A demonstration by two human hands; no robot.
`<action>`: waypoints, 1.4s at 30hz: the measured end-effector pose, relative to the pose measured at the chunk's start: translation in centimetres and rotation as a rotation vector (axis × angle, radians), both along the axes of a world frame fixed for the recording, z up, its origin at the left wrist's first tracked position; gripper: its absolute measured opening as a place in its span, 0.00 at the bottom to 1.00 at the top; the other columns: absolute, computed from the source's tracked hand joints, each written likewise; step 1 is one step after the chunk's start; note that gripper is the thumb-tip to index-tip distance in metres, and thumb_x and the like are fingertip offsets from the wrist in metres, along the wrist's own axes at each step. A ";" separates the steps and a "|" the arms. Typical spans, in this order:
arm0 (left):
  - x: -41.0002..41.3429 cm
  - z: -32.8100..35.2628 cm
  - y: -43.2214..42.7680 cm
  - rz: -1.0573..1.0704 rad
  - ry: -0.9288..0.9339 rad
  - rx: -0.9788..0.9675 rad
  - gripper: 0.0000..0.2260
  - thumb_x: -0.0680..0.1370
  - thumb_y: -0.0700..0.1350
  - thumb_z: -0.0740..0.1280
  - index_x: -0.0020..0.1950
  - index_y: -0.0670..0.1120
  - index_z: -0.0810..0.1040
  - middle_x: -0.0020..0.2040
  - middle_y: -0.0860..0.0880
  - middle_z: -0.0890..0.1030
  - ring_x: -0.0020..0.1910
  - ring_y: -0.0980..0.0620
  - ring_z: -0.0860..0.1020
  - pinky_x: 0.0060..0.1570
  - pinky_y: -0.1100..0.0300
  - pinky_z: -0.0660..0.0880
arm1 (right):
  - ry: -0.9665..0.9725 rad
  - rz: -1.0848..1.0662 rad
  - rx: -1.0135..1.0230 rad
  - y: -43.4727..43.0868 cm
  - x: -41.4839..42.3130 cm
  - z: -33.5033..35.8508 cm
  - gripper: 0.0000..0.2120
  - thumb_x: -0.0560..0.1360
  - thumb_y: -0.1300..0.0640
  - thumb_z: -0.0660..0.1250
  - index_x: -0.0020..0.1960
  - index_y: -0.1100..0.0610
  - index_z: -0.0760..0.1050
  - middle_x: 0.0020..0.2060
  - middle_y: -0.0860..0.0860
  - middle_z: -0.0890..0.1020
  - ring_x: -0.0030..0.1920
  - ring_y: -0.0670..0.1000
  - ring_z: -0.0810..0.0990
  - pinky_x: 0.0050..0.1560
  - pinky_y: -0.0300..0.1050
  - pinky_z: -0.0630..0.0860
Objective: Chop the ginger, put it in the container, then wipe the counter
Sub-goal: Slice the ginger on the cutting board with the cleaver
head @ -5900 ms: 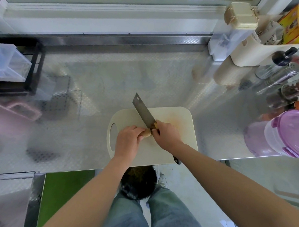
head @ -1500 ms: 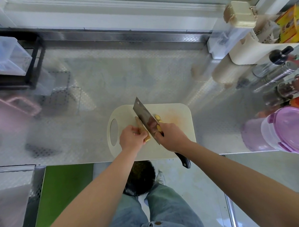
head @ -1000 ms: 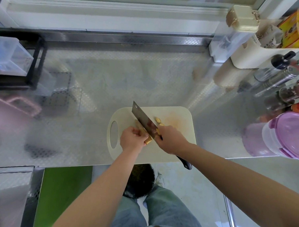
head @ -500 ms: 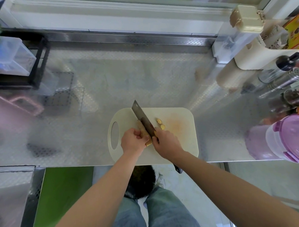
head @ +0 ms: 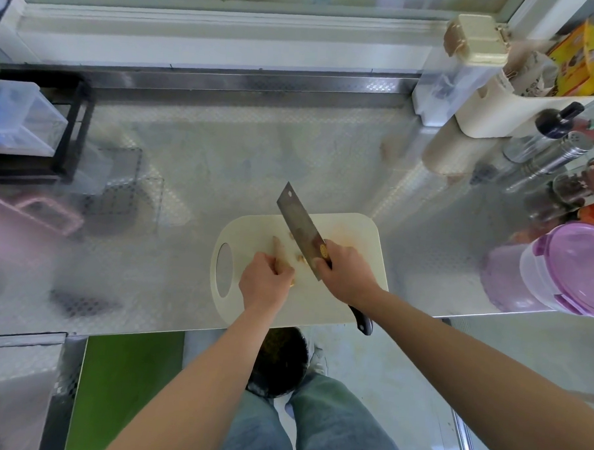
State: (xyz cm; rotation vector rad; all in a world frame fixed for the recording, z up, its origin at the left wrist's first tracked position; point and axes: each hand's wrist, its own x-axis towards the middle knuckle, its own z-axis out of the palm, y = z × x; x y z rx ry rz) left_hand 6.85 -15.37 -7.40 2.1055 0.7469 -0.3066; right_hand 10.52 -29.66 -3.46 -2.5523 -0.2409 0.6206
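Note:
A cream cutting board [head: 350,295] lies at the front edge of the steel counter [head: 223,160]. My left hand [head: 264,283] grips a piece of ginger [head: 278,248] on the board, most of it hidden under my fingers. My right hand [head: 346,273] grips the cleaver [head: 300,230] by its handle, with the blade tilted over the board just right of the ginger. A small cut piece [head: 300,258] lies beside the blade. A container with a purple lid [head: 572,271] stands at the counter's right edge.
A black rack with clear boxes [head: 31,128] sits at the far left, a pink handled item [head: 44,213] near it. Bottles, jars and a cream holder [head: 518,108] crowd the right back corner. A dark bin [head: 277,361] stands below the counter edge.
The cleaver's blade has tilted, showing more of its flat side than half a second ago. Cut pieces right of the blade are hidden now. My left hand still holds the ginger.

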 end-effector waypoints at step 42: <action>-1.3 -2.7 -0.7 0.201 0.039 -0.091 0.18 0.69 0.60 0.69 0.46 0.47 0.75 0.37 0.49 0.82 0.37 0.45 0.82 0.46 0.47 0.79 | 0.021 0.081 -0.044 -2.4 -4.1 -1.1 0.09 0.77 0.54 0.57 0.41 0.58 0.68 0.32 0.56 0.75 0.32 0.58 0.73 0.32 0.46 0.67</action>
